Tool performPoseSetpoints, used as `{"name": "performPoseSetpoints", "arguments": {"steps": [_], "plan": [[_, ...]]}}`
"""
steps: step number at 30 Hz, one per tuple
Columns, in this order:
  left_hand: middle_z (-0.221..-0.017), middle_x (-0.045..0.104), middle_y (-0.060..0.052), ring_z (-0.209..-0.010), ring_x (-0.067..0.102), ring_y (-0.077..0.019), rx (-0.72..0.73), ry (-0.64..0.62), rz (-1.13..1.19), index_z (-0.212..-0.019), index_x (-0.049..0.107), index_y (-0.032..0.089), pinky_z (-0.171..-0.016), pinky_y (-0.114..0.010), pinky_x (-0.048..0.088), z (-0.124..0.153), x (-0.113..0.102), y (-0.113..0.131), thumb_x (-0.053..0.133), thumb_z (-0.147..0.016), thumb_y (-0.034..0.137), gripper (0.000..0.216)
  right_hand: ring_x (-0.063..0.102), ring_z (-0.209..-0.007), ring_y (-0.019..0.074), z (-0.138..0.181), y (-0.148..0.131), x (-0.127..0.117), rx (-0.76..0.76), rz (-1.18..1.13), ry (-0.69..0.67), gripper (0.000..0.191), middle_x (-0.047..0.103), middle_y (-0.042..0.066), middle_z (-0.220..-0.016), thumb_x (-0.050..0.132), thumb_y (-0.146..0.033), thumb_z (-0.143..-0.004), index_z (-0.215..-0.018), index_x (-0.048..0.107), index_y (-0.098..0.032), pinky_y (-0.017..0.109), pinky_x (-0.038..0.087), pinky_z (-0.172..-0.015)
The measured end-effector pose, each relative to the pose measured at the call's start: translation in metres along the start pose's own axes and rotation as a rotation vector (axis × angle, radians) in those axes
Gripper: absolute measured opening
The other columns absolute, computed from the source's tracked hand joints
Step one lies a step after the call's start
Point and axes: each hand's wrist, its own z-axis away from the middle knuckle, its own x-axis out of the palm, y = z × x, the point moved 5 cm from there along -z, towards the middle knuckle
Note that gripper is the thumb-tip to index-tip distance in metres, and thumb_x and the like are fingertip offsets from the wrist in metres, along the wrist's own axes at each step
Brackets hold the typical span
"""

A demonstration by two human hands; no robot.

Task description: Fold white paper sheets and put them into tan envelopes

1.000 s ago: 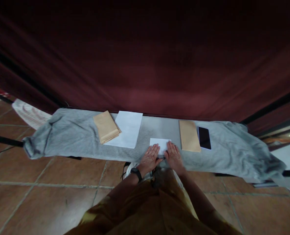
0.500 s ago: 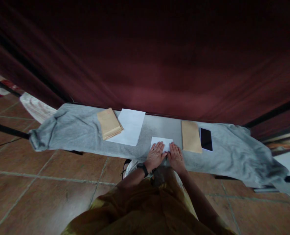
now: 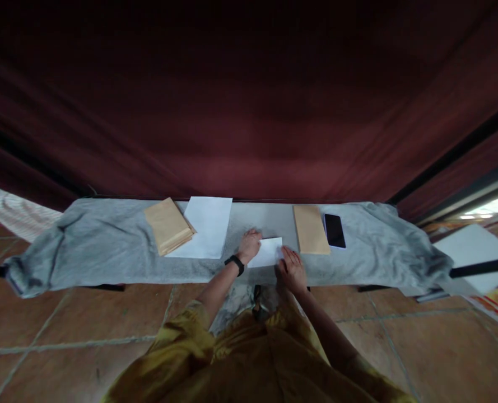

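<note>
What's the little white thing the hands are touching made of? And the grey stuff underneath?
The little white sheet looks like paper: thin, matte, crisp straight edges. The grey cover looks like soft cloth, maybe fleece: it wrinkles and drapes off the ends.

The left hand (image 3: 249, 245) covers the left end of the folded paper (image 3: 269, 253), and its curled fingers hide whether they pinch the paper or only press on it. The flat right hand (image 3: 291, 270) meets the paper's near right corner; how much it covers is too small to tell. The stack of brown envelopes (image 3: 167, 225) hides the left part of the white sheet (image 3: 206, 228). The grey cloth (image 3: 106, 252) hides the table beneath it. The picture's right edge cuts off the white board (image 3: 471, 246).
</note>
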Motion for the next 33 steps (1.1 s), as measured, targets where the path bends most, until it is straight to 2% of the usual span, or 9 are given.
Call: {"name": "performPoseSetpoints", "arguments": {"steps": [3,6,8,10,15,17,22,28,33], "plan": [[-0.103,0.071,-0.007,-0.099,0.066,-0.0210,0.018,0.044,0.027,-0.098,0.069,0.019,-0.094,-0.034,0.052,-0.003,-0.027,0.006,0.053,-0.093,0.011,0.019,0.057,-0.132,0.0250,0.001,0.011,-0.005,0.112,-0.168,0.085,0.051,0.061,0.014,-0.142,0.030,-0.032,-0.105,-0.150,0.047,-0.016,0.048,0.047,-0.112],[-0.112,0.069,-0.007,-0.108,0.063,-0.0211,0.094,0.207,0.082,-0.109,0.065,0.020,-0.101,-0.036,0.049,0.004,-0.059,0.017,0.048,-0.098,0.016,0.020,0.060,-0.129,0.0255,0.001,0.020,-0.008,0.206,-0.291,0.155,0.053,0.063,0.014,-0.140,0.024,-0.038,-0.106,-0.150,0.048,-0.018,0.049,0.051,-0.107],[-0.120,0.067,-0.006,-0.119,0.059,-0.0217,0.177,0.277,0.082,-0.112,0.063,0.021,-0.108,-0.038,0.046,0.017,-0.065,0.023,0.046,-0.099,0.016,0.022,0.060,-0.129,0.0251,0.002,0.022,-0.008,0.240,-0.337,0.161,0.055,0.063,0.014,-0.139,0.022,-0.042,-0.107,-0.148,0.050,-0.018,0.049,0.051,-0.108],[-0.127,0.065,-0.006,-0.127,0.055,-0.0223,0.237,0.247,0.025,-0.114,0.063,0.021,-0.114,-0.039,0.042,0.034,-0.051,0.026,0.044,-0.098,0.013,0.026,0.060,-0.129,0.0250,0.002,0.023,-0.007,0.260,-0.371,0.160,0.055,0.063,0.014,-0.139,0.023,-0.043,-0.107,-0.146,0.052,-0.016,0.049,0.050,-0.109],[-0.130,0.066,-0.009,-0.126,0.058,-0.0227,0.278,0.056,-0.141,-0.121,0.063,0.019,-0.116,-0.039,0.041,0.078,0.020,0.023,0.044,-0.094,0.007,0.035,0.060,-0.130,0.0246,0.003,0.028,-0.006,0.298,-0.381,0.174,0.054,0.063,0.014,-0.140,0.027,-0.042,-0.106,-0.146,0.051,-0.016,0.047,0.050,-0.108],[-0.136,0.064,-0.010,-0.130,0.056,-0.0227,0.255,0.045,-0.139,-0.128,0.061,0.019,-0.116,-0.040,0.041,0.089,0.037,0.021,0.045,-0.094,0.007,0.040,0.059,-0.130,0.0244,0.002,0.028,-0.005,0.282,-0.366,0.159,0.051,0.063,0.013,-0.140,0.030,-0.039,-0.105,-0.146,0.052,-0.018,0.047,0.050,-0.109],[-0.149,0.056,-0.009,-0.139,0.050,-0.0210,0.243,0.035,-0.111,-0.137,0.057,0.018,-0.120,-0.040,0.036,0.093,0.042,0.019,0.044,-0.094,0.011,0.045,0.051,-0.138,0.0241,-0.008,0.007,-0.004,0.141,-0.250,0.089,0.048,0.058,0.011,-0.146,0.033,-0.031,-0.103,-0.144,0.055,-0.020,0.049,0.042,-0.116],[-0.150,0.055,-0.009,-0.143,0.046,-0.0194,0.272,0.010,-0.165,-0.143,0.053,0.017,-0.122,-0.039,0.032,0.092,0.043,0.011,0.037,-0.093,0.006,0.054,0.039,-0.148,0.0259,-0.022,-0.036,0.013,-0.069,-0.002,-0.116,0.049,0.048,0.016,-0.155,0.030,-0.027,-0.105,-0.143,0.055,-0.009,0.050,0.035,-0.121],[-0.150,0.055,-0.011,-0.143,0.046,-0.0192,0.259,-0.001,-0.175,-0.143,0.053,0.015,-0.123,-0.039,0.031,0.093,0.043,0.009,0.036,-0.091,0.005,0.055,0.041,-0.147,0.0259,-0.032,-0.045,0.022,-0.124,0.104,-0.213,0.049,0.050,0.015,-0.154,0.031,-0.025,-0.105,-0.147,0.052,-0.012,0.051,0.034,-0.121]]}}
